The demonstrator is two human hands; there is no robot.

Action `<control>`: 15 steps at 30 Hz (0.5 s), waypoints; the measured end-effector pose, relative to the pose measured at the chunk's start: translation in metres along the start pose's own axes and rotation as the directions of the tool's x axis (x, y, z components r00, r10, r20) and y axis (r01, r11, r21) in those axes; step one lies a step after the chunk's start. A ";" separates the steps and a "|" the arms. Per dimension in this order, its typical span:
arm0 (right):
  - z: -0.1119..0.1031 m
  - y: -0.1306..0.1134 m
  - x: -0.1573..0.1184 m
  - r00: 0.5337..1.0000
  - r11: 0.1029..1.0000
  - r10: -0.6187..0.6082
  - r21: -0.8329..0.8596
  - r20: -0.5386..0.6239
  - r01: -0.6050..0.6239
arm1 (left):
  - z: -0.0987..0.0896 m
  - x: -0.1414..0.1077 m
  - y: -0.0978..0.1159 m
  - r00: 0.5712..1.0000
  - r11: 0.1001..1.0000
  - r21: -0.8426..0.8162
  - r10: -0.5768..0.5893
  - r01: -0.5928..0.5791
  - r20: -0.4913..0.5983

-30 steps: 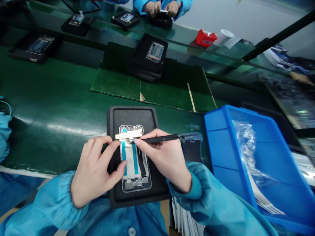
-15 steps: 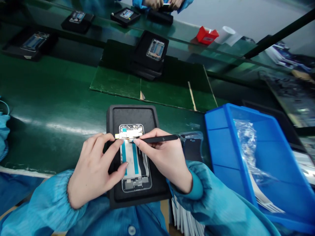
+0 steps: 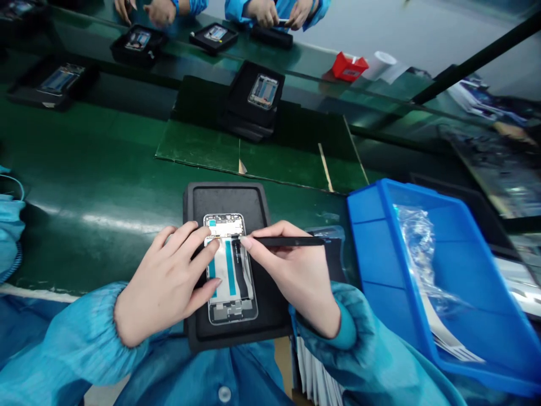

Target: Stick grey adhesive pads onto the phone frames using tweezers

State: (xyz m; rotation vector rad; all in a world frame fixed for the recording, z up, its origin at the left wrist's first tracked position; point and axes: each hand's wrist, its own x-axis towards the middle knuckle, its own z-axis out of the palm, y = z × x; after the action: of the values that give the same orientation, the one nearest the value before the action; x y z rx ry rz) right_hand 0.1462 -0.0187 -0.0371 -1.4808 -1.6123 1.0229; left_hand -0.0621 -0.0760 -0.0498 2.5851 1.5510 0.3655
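Note:
An opened phone [image 3: 223,270] lies face down on a black foam tray [image 3: 262,304], its circuit board near the top and blue strips along its middle. My left hand [image 3: 164,282] has its fingers spread, with fingertips resting on the phone's left side near the board. In my right hand [image 3: 296,270], thumb and fingers pinch slim black tweezers [image 3: 291,241], held nearly level. Their tips point left to the lower edge of the board, beside a black flex cable [image 3: 240,270]; the very tips are too small to make out.
A blue bin [image 3: 380,242] with clear plastic bags [image 3: 418,237] stands at right. A dark item in a clear pouch [image 3: 336,248] lies beside it. Beyond are another phone on stacked trays [image 3: 264,90], a red box [image 3: 350,66] and co-workers' hands [image 3: 264,12] at the far bench.
My right hand and the tweezers have shifted slightly right. My left fingers have moved farther onto the phone; the yellow tab at its left edge no longer shows. Another co-worker's hands appear at top left.

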 end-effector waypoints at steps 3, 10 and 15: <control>-0.007 0.003 -0.007 1.000 0.999 0.009 0.048 -0.006 -0.009 | -0.002 0.004 -0.002 0.999 1.000 -0.004 0.011 -0.010 0.038; -0.005 0.017 -0.012 0.999 0.990 0.030 0.142 -0.042 -0.023 | -0.008 0.001 -0.018 0.988 0.991 -0.086 0.115 -0.107 0.102; -0.002 0.018 -0.011 0.998 0.976 0.038 0.218 -0.045 -0.027 | -0.005 -0.003 -0.023 0.994 0.994 -0.078 0.076 -0.070 0.073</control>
State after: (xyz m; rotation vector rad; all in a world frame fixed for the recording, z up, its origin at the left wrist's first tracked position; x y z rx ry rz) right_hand 0.1568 -0.0288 -0.0528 -1.3769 -1.3975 1.1346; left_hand -0.0842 -0.0679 -0.0506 2.5717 1.3940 0.3216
